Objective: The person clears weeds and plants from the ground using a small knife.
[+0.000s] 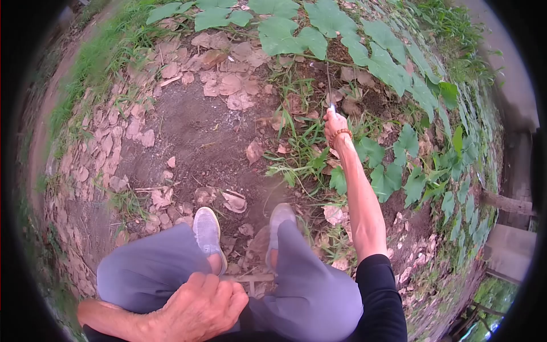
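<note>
My right hand [335,126], with a beaded bracelet at the wrist, reaches forward, its fingers wrapped round a slim hand tool [329,82]. The tool has a thin dark shaft and a pale part by the grip. It points away from me, and its far end is partly lost among leaves and soil. Broad green vine leaves [279,35] hang over that end. Grass [302,142] grows just left of my right forearm. My left hand [199,308] is curled into a fist above my lap, and nothing shows sticking out of it.
Dry brown leaves [231,85] lie scattered over bare soil [194,125]. My shoes [206,231] stand on the ground between bent knees. More vine leaves [387,179] spread on the right. A grey block [510,251] and a wooden post [507,202] stand at the right edge.
</note>
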`<state>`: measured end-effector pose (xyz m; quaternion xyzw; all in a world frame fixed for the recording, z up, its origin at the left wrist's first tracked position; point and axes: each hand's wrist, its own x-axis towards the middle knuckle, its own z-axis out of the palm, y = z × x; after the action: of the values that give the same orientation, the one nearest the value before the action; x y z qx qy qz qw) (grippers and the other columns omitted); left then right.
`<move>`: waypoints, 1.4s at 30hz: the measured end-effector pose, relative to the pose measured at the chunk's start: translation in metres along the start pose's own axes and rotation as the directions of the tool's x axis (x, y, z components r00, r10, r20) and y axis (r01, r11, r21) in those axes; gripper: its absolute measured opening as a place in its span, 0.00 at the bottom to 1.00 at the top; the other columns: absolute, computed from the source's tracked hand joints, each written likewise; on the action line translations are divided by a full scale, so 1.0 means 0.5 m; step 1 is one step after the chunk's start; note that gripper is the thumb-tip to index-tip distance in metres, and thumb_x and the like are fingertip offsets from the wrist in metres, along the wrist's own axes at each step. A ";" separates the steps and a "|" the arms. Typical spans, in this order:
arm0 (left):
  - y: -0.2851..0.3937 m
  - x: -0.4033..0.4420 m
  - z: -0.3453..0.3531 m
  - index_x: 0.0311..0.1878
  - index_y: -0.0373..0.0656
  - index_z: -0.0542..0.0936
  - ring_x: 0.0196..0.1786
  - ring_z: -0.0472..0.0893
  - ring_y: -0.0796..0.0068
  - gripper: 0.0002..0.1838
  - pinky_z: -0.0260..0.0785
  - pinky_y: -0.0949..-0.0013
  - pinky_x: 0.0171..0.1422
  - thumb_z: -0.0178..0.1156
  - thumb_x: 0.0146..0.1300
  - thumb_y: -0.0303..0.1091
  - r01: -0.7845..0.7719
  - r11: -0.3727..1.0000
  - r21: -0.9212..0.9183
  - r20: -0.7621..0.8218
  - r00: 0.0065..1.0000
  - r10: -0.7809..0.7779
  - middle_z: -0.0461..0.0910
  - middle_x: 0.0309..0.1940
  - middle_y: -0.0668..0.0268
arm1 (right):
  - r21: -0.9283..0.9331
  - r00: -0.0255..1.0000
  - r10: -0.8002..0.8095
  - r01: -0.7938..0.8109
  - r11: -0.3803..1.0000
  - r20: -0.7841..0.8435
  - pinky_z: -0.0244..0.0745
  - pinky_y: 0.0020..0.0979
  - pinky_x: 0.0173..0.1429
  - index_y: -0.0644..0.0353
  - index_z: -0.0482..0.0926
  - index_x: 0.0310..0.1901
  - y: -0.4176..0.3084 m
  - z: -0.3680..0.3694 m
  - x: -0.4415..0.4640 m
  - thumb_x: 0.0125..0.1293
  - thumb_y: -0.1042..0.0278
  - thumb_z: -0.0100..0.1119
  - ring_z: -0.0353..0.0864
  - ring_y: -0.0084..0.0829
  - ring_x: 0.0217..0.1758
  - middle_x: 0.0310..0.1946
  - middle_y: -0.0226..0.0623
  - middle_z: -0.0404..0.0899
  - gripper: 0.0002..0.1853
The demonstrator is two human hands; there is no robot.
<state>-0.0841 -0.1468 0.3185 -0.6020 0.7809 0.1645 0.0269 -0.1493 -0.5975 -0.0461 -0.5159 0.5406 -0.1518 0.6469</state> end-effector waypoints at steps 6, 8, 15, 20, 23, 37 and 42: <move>-0.004 0.002 -0.018 0.36 0.42 0.75 0.27 0.69 0.78 0.08 0.58 0.71 0.32 0.61 0.55 0.32 -0.007 1.000 -0.005 0.024 1.000 0.007 0.63 0.23 0.73 | -0.021 0.988 0.154 -0.153 0.988 0.030 0.50 0.29 0.15 0.53 0.72 0.33 0.044 -0.020 -0.054 0.75 0.48 0.53 0.56 0.20 0.11 0.15 0.20 0.62 0.18; 0.000 -0.001 -0.016 0.36 0.41 0.75 0.27 0.69 0.78 0.09 0.58 0.71 0.32 0.61 0.54 0.32 -0.009 1.000 0.008 0.008 1.000 0.009 0.63 0.23 0.73 | -0.176 0.995 -0.076 0.065 0.982 -0.060 0.52 0.30 0.16 0.53 0.72 0.33 0.113 -0.040 -0.045 0.75 0.49 0.53 0.58 0.20 0.12 0.17 0.21 0.65 0.17; 0.009 -0.022 0.004 0.40 0.38 0.75 0.30 0.73 0.74 0.14 0.63 0.70 0.34 0.63 0.53 0.35 0.009 1.000 0.011 -0.002 1.000 -0.009 0.72 0.28 0.67 | -0.210 0.992 -0.122 0.116 0.971 -0.018 0.66 0.33 0.30 0.60 0.75 0.35 0.101 0.005 -0.210 0.75 0.53 0.53 0.70 0.23 0.26 0.22 0.29 0.72 0.18; 0.012 -0.026 -0.002 0.45 0.35 0.75 0.33 0.77 0.69 0.19 0.67 0.67 0.36 0.63 0.51 0.34 0.038 0.999 -0.029 0.037 0.999 -0.037 0.74 0.30 0.65 | -0.285 0.984 -0.174 0.178 0.942 0.041 0.56 0.25 0.23 0.52 0.73 0.31 0.248 -0.012 -0.238 0.74 0.52 0.55 0.62 0.16 0.20 0.19 0.19 0.66 0.16; 0.011 -0.034 0.002 0.46 0.34 0.74 0.34 0.78 0.68 0.21 0.68 0.66 0.38 0.64 0.49 0.33 0.053 0.998 -0.018 0.030 0.998 -0.053 0.74 0.30 0.64 | -0.392 0.969 -0.246 0.222 0.893 -0.013 0.62 0.26 0.29 0.55 0.76 0.33 0.299 -0.060 -0.334 0.75 0.52 0.55 0.67 0.18 0.24 0.22 0.23 0.70 0.17; 0.032 -0.055 0.028 0.38 0.39 0.73 0.33 0.79 0.67 0.14 0.70 0.65 0.36 0.64 0.48 0.30 0.063 0.998 0.001 -0.138 0.988 -0.063 0.74 0.28 0.64 | -0.827 0.946 -0.325 0.186 0.531 0.004 0.75 0.51 0.45 0.64 0.77 0.41 0.239 -0.123 -0.435 0.73 0.50 0.55 0.83 0.60 0.40 0.34 0.59 0.82 0.21; 0.080 -0.056 0.059 0.37 0.39 0.73 0.31 0.79 0.66 0.10 0.71 0.64 0.36 0.61 0.53 0.31 0.026 1.000 -0.012 -0.141 0.990 -0.027 0.75 0.26 0.66 | -0.706 0.906 -0.424 0.305 0.639 0.008 0.73 0.46 0.39 0.64 0.76 0.37 0.156 -0.036 -0.389 0.72 0.50 0.57 0.82 0.50 0.33 0.29 0.52 0.81 0.21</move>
<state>-0.1192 -0.1033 0.3064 -0.6225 0.7721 0.1250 -0.0291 -0.2649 -0.4270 -0.0031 -0.8042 0.4913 -0.1066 0.3172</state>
